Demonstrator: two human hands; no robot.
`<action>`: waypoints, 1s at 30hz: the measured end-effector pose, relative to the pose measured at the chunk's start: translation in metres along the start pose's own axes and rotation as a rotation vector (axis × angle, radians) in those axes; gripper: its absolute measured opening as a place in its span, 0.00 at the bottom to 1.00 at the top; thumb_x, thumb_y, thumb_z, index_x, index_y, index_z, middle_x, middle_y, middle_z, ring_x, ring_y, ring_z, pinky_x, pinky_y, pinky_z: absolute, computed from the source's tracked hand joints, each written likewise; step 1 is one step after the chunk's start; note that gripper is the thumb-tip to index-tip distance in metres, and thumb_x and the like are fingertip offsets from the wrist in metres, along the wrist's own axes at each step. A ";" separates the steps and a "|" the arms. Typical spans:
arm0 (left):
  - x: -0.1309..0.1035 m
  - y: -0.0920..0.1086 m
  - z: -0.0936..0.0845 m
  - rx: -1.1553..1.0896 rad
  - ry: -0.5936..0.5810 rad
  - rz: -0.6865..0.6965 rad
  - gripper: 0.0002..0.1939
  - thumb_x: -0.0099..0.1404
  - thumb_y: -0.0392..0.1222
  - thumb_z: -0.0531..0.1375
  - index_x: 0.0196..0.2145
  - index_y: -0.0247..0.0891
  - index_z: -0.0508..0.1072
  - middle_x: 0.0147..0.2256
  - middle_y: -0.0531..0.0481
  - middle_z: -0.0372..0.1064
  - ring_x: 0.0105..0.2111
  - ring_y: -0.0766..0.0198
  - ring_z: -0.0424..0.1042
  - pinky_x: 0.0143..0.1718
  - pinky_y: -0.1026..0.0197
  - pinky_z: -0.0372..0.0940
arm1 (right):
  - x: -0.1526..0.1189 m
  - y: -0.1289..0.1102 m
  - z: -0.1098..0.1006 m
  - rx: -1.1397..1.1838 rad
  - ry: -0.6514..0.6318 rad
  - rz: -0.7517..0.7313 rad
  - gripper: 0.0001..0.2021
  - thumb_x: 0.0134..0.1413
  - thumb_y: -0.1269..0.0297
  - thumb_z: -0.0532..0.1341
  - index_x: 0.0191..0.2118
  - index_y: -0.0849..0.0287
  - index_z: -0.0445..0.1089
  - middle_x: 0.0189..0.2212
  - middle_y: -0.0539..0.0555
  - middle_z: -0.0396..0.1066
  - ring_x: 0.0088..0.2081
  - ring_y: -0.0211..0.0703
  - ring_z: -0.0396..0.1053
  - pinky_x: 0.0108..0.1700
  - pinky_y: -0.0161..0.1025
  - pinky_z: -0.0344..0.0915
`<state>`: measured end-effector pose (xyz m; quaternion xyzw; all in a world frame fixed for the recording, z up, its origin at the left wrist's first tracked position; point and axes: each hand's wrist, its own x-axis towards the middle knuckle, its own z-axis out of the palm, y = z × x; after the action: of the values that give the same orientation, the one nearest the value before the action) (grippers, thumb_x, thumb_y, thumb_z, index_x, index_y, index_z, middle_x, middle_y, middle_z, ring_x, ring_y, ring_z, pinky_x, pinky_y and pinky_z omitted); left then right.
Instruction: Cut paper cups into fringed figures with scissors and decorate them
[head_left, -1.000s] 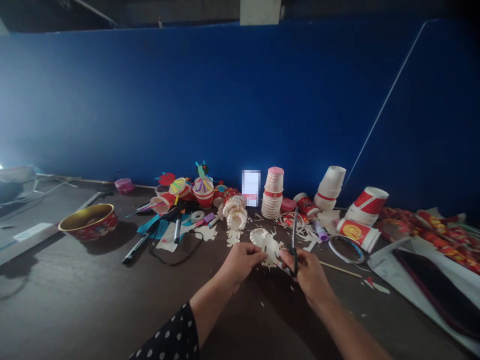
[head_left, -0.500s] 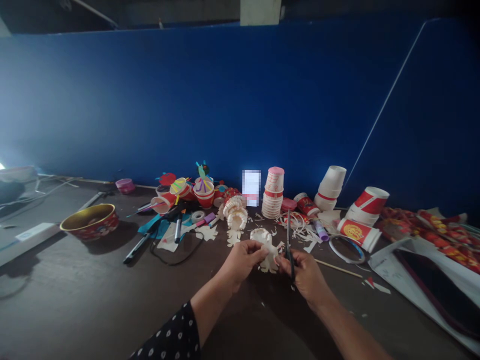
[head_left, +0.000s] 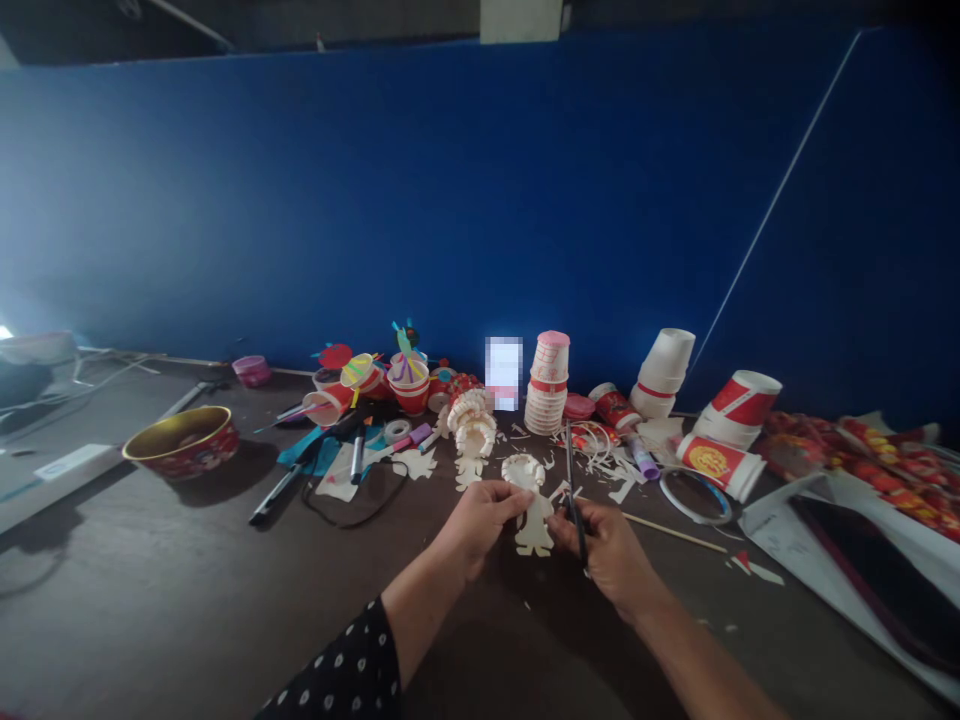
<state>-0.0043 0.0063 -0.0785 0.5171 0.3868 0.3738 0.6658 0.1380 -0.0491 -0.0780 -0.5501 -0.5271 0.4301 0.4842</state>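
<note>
Between my hands is a white paper cutout, shaped like a small figure with a curled, ring-like top. My left hand pinches its left edge between thumb and fingers. My right hand is closed around black scissors, whose blades point up and away from me. The right fingertips are at the cutout's right edge; whether they grip it I cannot tell. Just beyond stands a row of similar curled white paper figures. White paper scraps lie to the right of the scissors.
A stack of paper cups stands at the back, with more cups to the right. At left sit a red-gold bowl, decorated cups and markers. A thin wooden stick and a phone lie right.
The cutout now hangs more upright and shows more of its body below my fingers. My right hand and the scissors have shifted slightly left, with the blades a little more tilted.
</note>
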 end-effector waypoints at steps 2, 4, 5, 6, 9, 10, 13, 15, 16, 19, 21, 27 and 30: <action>0.001 0.000 -0.001 0.032 0.013 0.021 0.16 0.45 0.50 0.62 0.17 0.33 0.67 0.14 0.56 0.58 0.16 0.72 0.55 0.21 0.66 0.50 | 0.000 0.000 0.000 -0.042 0.015 -0.014 0.14 0.41 0.55 0.62 0.18 0.62 0.64 0.16 0.46 0.59 0.21 0.34 0.54 0.25 0.32 0.52; 0.001 0.000 -0.002 0.070 0.012 0.042 0.15 0.44 0.48 0.63 0.17 0.32 0.67 0.15 0.56 0.59 0.17 0.72 0.55 0.21 0.66 0.50 | 0.001 0.001 -0.001 -0.073 0.022 -0.031 0.15 0.42 0.55 0.61 0.17 0.62 0.64 0.16 0.46 0.59 0.20 0.34 0.55 0.25 0.32 0.52; 0.001 0.000 -0.002 0.077 0.003 0.046 0.13 0.44 0.47 0.64 0.18 0.32 0.68 0.16 0.55 0.60 0.18 0.72 0.56 0.22 0.66 0.51 | 0.002 0.001 -0.002 -0.077 0.021 -0.038 0.15 0.42 0.55 0.61 0.17 0.62 0.65 0.16 0.46 0.60 0.21 0.34 0.55 0.25 0.32 0.52; 0.001 0.001 -0.002 0.075 -0.005 0.046 0.13 0.43 0.46 0.64 0.19 0.32 0.69 0.16 0.55 0.61 0.18 0.72 0.56 0.22 0.66 0.51 | 0.002 0.002 -0.002 -0.076 0.015 -0.045 0.15 0.42 0.55 0.61 0.18 0.62 0.65 0.16 0.46 0.60 0.21 0.34 0.55 0.25 0.32 0.53; 0.002 0.000 -0.002 0.085 0.019 0.047 0.14 0.43 0.48 0.64 0.19 0.32 0.68 0.15 0.56 0.60 0.17 0.73 0.55 0.21 0.67 0.50 | 0.002 0.002 -0.003 -0.081 0.001 -0.067 0.15 0.43 0.55 0.61 0.18 0.62 0.65 0.16 0.47 0.61 0.21 0.35 0.56 0.26 0.32 0.54; 0.002 0.000 -0.002 0.098 0.044 0.045 0.16 0.45 0.50 0.63 0.19 0.33 0.67 0.15 0.56 0.59 0.16 0.73 0.54 0.20 0.67 0.50 | 0.002 0.002 -0.002 -0.094 0.006 -0.073 0.15 0.43 0.55 0.61 0.18 0.62 0.65 0.16 0.47 0.61 0.21 0.35 0.57 0.26 0.32 0.54; 0.005 -0.003 -0.005 0.124 0.117 0.037 0.18 0.47 0.53 0.60 0.18 0.33 0.66 0.13 0.56 0.58 0.15 0.73 0.54 0.18 0.67 0.48 | 0.002 0.002 -0.003 -0.133 0.052 -0.080 0.16 0.43 0.54 0.60 0.16 0.62 0.65 0.16 0.47 0.61 0.21 0.35 0.56 0.24 0.32 0.53; 0.008 -0.005 -0.008 0.135 0.162 0.035 0.18 0.47 0.53 0.60 0.18 0.33 0.66 0.13 0.56 0.58 0.15 0.72 0.55 0.18 0.67 0.49 | 0.004 0.003 -0.005 -0.143 0.089 -0.089 0.17 0.43 0.53 0.60 0.16 0.61 0.64 0.15 0.47 0.60 0.20 0.35 0.56 0.23 0.32 0.53; 0.009 -0.006 -0.009 0.145 0.184 0.031 0.18 0.47 0.53 0.59 0.18 0.33 0.66 0.13 0.56 0.58 0.15 0.72 0.56 0.18 0.67 0.49 | 0.004 0.003 -0.007 -0.145 0.106 -0.089 0.17 0.42 0.53 0.60 0.16 0.61 0.65 0.15 0.47 0.61 0.20 0.35 0.57 0.23 0.32 0.53; 0.011 -0.008 -0.013 0.163 0.224 0.026 0.16 0.46 0.51 0.60 0.19 0.32 0.68 0.13 0.56 0.58 0.15 0.72 0.55 0.18 0.67 0.49 | 0.008 0.005 -0.016 -0.231 0.160 -0.078 0.15 0.41 0.52 0.61 0.21 0.61 0.69 0.17 0.49 0.66 0.21 0.38 0.61 0.24 0.34 0.55; 0.011 -0.007 -0.014 0.163 0.227 0.026 0.14 0.45 0.49 0.61 0.19 0.32 0.68 0.13 0.56 0.58 0.15 0.72 0.55 0.18 0.67 0.49 | 0.011 0.007 -0.025 -0.397 0.227 -0.082 0.15 0.41 0.52 0.60 0.22 0.61 0.70 0.18 0.51 0.68 0.23 0.41 0.63 0.26 0.35 0.56; 0.010 -0.005 -0.014 0.143 0.219 0.030 0.13 0.41 0.46 0.64 0.19 0.33 0.68 0.14 0.57 0.58 0.16 0.72 0.55 0.19 0.67 0.50 | 0.017 0.011 -0.048 -0.713 0.295 -0.050 0.13 0.44 0.55 0.57 0.19 0.58 0.69 0.17 0.51 0.69 0.21 0.41 0.63 0.23 0.34 0.53; 0.010 -0.005 -0.013 0.140 0.219 0.010 0.17 0.42 0.52 0.63 0.20 0.33 0.68 0.14 0.56 0.58 0.16 0.71 0.57 0.19 0.66 0.51 | 0.019 0.012 -0.055 -0.776 0.290 -0.023 0.13 0.44 0.54 0.57 0.19 0.57 0.67 0.16 0.50 0.68 0.21 0.41 0.63 0.23 0.34 0.51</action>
<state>-0.0113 0.0191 -0.0871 0.5205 0.4796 0.4032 0.5801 0.1956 -0.0347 -0.0800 -0.7408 -0.5826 0.1121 0.3149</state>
